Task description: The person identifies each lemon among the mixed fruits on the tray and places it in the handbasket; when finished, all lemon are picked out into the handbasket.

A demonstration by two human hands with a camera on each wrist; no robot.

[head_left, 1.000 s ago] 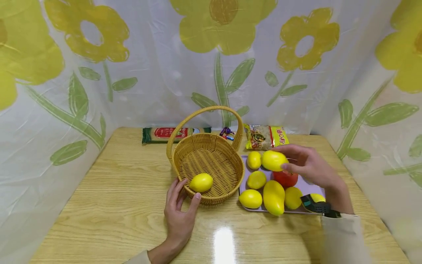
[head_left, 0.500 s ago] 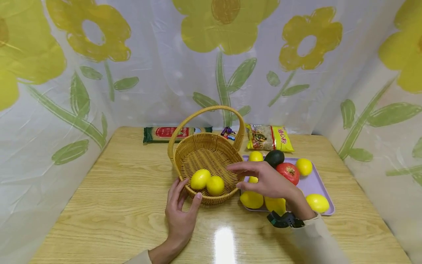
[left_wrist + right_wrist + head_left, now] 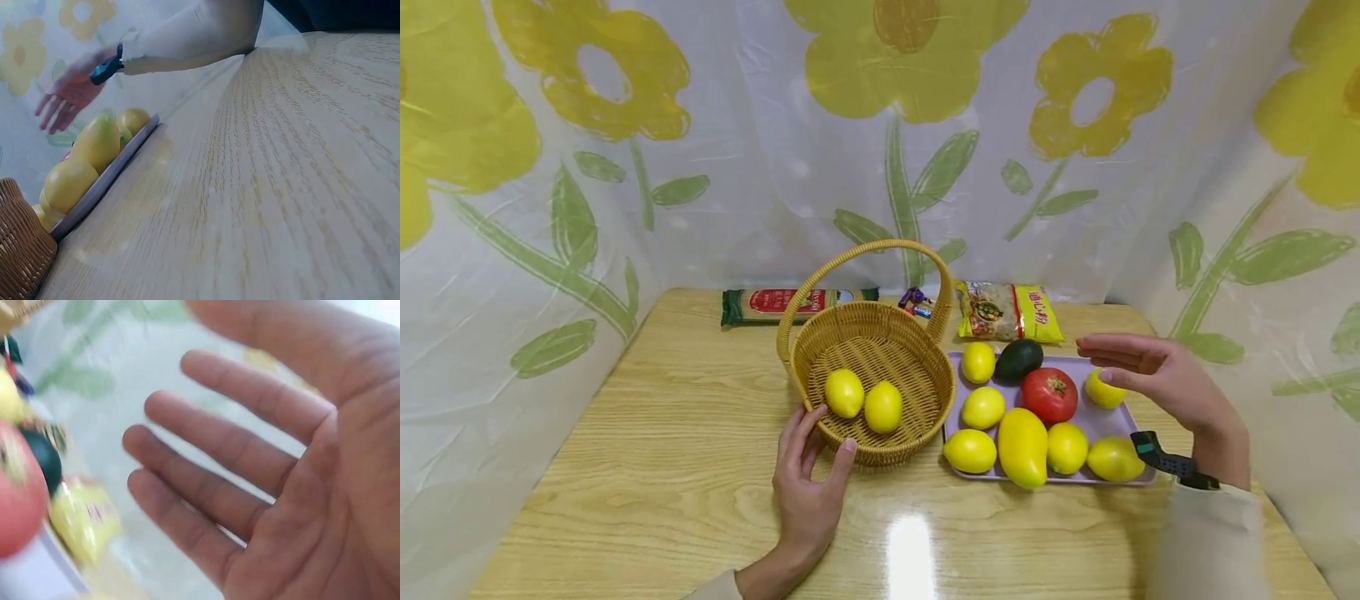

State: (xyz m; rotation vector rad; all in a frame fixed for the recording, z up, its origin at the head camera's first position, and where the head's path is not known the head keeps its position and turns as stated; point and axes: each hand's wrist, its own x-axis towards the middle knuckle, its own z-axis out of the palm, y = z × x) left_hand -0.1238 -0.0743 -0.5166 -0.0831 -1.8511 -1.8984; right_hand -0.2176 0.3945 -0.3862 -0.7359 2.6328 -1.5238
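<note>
My left hand (image 3: 808, 492) holds the near left rim of the wicker basket (image 3: 951, 392), index fingertip and thumb tip hooked at the edge. Inside the basket lie two lemons (image 3: 883, 407), side by side near the front. At the right, my right hand (image 3: 1176, 383) hovers with fingers extended and nothing in them. Just left of its thumb is a lemon (image 3: 1103, 390) on the purple tray (image 3: 1101, 425). That tray also carries several more lemons (image 3: 970, 451), a yellow mango (image 3: 1022, 447), a red pomegranate (image 3: 1049, 396) and a dark avocado (image 3: 1018, 360).
Behind the basket lies a green pasta packet (image 3: 775, 306). Small purple-wrapped snacks (image 3: 916, 300) and a yellow noodle bag (image 3: 1009, 312) are along the back of the wooden table (image 3: 662, 450). A flower-printed curtain (image 3: 760, 167) closes off the back and sides.
A second lemon, earlier carried by the right hand, now rests in the basket. The right hand has let go and moved back right over the tray. The left hand has stayed put.
</note>
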